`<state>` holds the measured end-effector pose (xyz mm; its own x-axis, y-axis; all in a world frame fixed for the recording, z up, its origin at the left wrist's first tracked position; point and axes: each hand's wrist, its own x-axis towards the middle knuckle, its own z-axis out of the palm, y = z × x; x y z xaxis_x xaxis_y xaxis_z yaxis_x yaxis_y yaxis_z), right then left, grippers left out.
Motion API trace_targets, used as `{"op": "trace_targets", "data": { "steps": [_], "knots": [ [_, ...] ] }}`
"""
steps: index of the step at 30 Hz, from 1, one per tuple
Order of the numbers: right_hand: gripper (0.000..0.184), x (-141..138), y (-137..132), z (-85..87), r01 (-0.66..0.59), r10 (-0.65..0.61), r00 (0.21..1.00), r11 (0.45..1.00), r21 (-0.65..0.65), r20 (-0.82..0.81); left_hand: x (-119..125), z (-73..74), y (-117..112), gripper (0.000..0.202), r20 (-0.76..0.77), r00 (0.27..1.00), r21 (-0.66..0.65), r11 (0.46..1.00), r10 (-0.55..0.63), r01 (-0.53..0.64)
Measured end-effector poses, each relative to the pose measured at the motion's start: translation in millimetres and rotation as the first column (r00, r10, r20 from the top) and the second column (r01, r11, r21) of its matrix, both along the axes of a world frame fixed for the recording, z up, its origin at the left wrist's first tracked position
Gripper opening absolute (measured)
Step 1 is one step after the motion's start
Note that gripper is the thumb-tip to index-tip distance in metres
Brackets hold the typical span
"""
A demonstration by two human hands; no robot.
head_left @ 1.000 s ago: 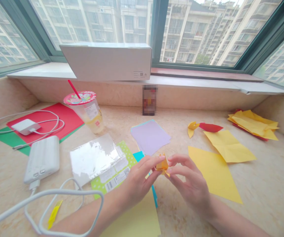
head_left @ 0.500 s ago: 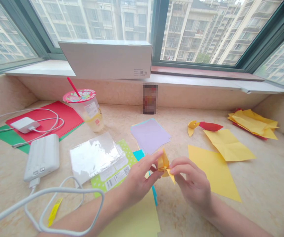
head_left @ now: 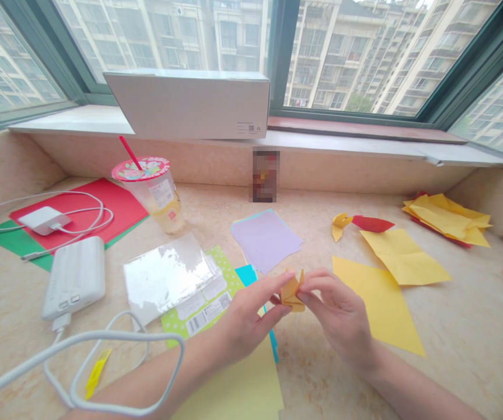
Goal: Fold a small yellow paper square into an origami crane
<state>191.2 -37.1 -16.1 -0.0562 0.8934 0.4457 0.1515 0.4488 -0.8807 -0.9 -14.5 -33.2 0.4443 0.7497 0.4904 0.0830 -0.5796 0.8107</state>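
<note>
A small folded orange paper piece (head_left: 292, 290) is pinched between both hands above the marble sill. My left hand (head_left: 245, 321) grips its left side with thumb and fingertips. My right hand (head_left: 339, 315) pinches its right side, fingers curled. Under the hands lie a pale yellow sheet (head_left: 243, 391) and a turquoise sheet (head_left: 246, 275). A yellow sheet (head_left: 380, 306) lies just right of my right hand, with a creased yellow sheet (head_left: 402, 256) behind it.
A lilac paper stack (head_left: 265, 239) lies ahead. At left are a plastic packet (head_left: 168, 277), a drink cup with red straw (head_left: 155, 195), a white power bank (head_left: 75, 277), a charger (head_left: 44, 220) on red paper and a white cable (head_left: 102, 338). Folded yellow and red pieces (head_left: 359, 224) and a paper pile (head_left: 450, 219) sit right. A white box (head_left: 190, 105) rests on the ledge.
The orange piece was turned and pressed flatter between the fingers; the flap that hung down half a second ago is now tucked in. Both hands stayed in place.
</note>
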Motion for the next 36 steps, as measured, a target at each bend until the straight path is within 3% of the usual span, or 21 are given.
{"op": "trace_targets", "data": {
  "steps": [6, 10, 16, 22, 26, 30, 32, 36],
  "knots": [
    [0.042, 8.0, 2.5, 3.1, -0.105, 0.083, 0.969, 0.991, 0.084, 0.231, 1.1, 3.7, 0.2, 0.065, 0.008, 0.999, -0.082, 0.996, -0.031, 0.032],
    [0.054, 9.2, 4.5, 5.4, -0.175, 0.152, 0.937, 0.984, 0.046, 0.315, -0.6, 6.5, 2.2, 0.061, -0.038, 0.999, -0.043, 0.999, -0.022, 0.02],
    [0.052, 7.4, 3.2, 1.6, -0.126, 0.118, 0.956, 0.992, 0.012, 0.268, 0.4, 4.9, 3.0, 0.06, -0.042, 0.999, -0.026, 1.0, 0.008, -0.009],
    [0.055, 3.7, 1.0, -8.4, -0.059, 0.065, 0.986, 0.997, -0.047, 0.154, 4.3, 3.1, 2.1, 0.053, 0.142, 0.989, -0.219, 0.976, 0.049, -0.016],
    [0.058, 2.5, -1.9, -4.0, -0.072, 0.074, 0.997, 0.992, -0.104, 0.019, 3.7, 8.8, 2.5, 0.035, 0.139, 0.989, -0.293, 0.956, 0.057, -0.014],
    [0.032, 5.5, -3.6, 4.5, -0.08, 0.078, 0.997, 0.977, -0.199, -0.017, 2.1, 13.8, 2.4, 0.025, 0.115, 0.992, -0.342, 0.94, 0.052, -0.01],
    [0.021, 7.5, -2.7, 5.3, -0.087, 0.093, 0.996, 0.977, -0.194, 0.019, 1.8, 14.6, 1.2, 0.025, 0.132, 0.991, -0.361, 0.932, 0.019, 0.03],
    [0.026, 11.1, 2.4, 0.9, -0.184, 0.189, 0.98, 0.981, -0.067, 0.068, 2.0, 13.6, -2.8, 0.025, 0.206, 0.977, -0.392, 0.911, -0.052, 0.132]
  ]
}}
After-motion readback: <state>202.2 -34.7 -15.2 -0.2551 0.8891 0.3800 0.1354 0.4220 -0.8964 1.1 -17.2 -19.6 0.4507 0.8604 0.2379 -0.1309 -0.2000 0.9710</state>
